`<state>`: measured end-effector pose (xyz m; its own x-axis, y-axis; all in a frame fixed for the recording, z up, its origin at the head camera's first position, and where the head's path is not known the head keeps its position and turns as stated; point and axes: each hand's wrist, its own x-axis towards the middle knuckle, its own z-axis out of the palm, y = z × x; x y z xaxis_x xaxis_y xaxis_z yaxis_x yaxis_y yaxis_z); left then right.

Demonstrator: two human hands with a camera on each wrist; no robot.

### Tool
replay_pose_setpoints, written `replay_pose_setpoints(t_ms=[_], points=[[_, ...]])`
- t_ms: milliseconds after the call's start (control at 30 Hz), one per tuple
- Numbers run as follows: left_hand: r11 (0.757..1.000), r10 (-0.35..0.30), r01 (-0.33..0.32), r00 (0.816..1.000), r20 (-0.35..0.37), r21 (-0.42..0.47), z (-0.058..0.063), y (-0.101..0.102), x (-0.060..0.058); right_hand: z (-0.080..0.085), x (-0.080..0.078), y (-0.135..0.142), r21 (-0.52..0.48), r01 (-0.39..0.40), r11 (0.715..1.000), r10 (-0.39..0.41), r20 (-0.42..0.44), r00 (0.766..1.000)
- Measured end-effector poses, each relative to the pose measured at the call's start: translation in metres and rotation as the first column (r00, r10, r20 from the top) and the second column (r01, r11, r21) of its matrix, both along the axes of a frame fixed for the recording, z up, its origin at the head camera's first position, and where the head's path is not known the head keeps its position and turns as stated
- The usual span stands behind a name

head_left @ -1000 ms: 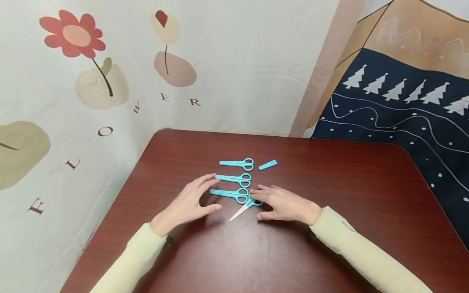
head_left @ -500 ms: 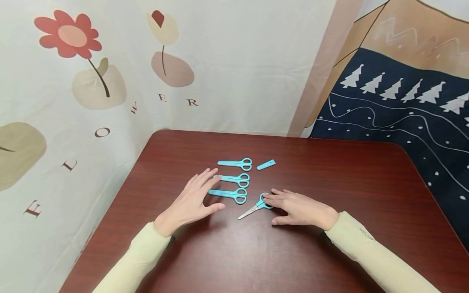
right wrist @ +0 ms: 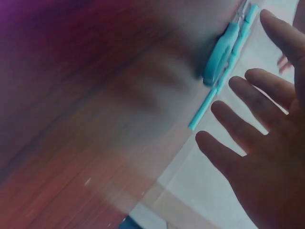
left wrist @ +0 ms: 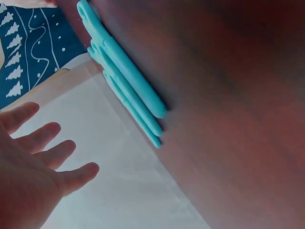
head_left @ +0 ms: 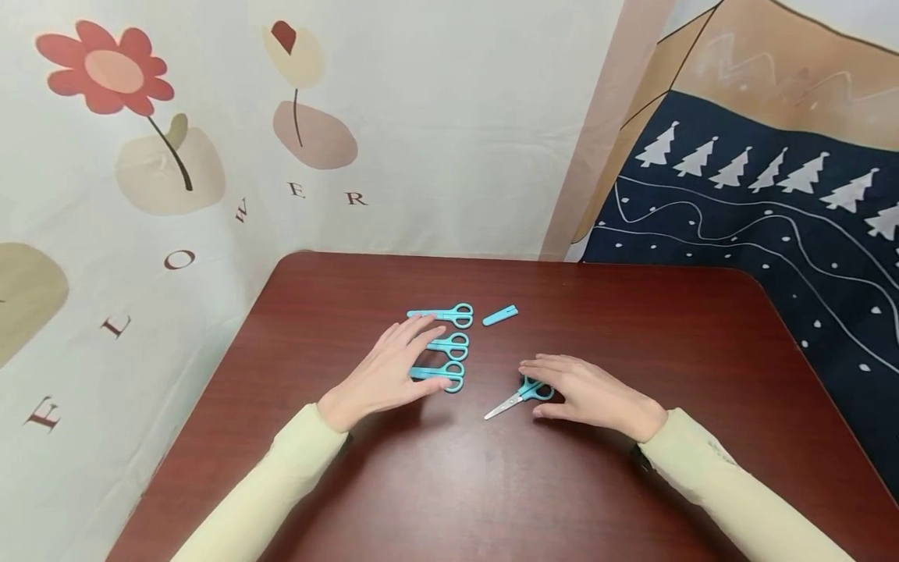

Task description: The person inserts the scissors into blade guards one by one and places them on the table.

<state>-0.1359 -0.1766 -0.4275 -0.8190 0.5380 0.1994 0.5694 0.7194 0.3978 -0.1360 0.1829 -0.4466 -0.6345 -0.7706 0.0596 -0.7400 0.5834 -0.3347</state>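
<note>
Three scissors with blue handles and blue blade covers lie in a column on the table: the far pair (head_left: 453, 315), the middle pair (head_left: 449, 346) and the near pair (head_left: 438, 373). Over their covered ends my left hand (head_left: 386, 375) hovers with fingers extended, partly hiding them. To the right are bare-bladed blue scissors (head_left: 527, 392), tip pointing toward the near left. My right hand (head_left: 590, 394) is above their handles, fingers extended and hiding part of them. In the right wrist view, this hand (right wrist: 267, 157) looks apart from the scissors (right wrist: 221, 52). A loose blue cover (head_left: 501, 315) lies behind.
The dark red-brown table (head_left: 632, 312) has a far edge along a white printed cloth (head_left: 456, 140) with flowers and letters. At the right hangs a dark blue cloth (head_left: 737, 211) with white trees.
The bare scissors have slid right, away from the near covered pair, along with my right hand. My left hand has shifted right and forward over the covered scissors. The head view has turned slightly.
</note>
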Motion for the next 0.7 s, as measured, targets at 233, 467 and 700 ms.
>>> replay_pose_setpoints(t_ms=[233,467,700], points=[[0.997,-0.039,0.041,0.999,0.034,-0.062,0.007,0.036,-0.031,-0.004,-0.005,-0.016,0.007,-0.062,0.998,0.063,-0.05,0.997],[0.988,-0.056,0.074,0.99,0.133,-0.132,0.006,0.074,-0.062,-0.004,-0.002,-0.011,-0.016,-0.06,0.998,0.06,-0.049,0.997],[0.993,-0.008,0.035,0.974,0.227,-0.114,-0.003,0.096,-0.084,-0.006,0.002,0.003,-0.029,-0.002,1.0,0.002,-0.013,1.0]])
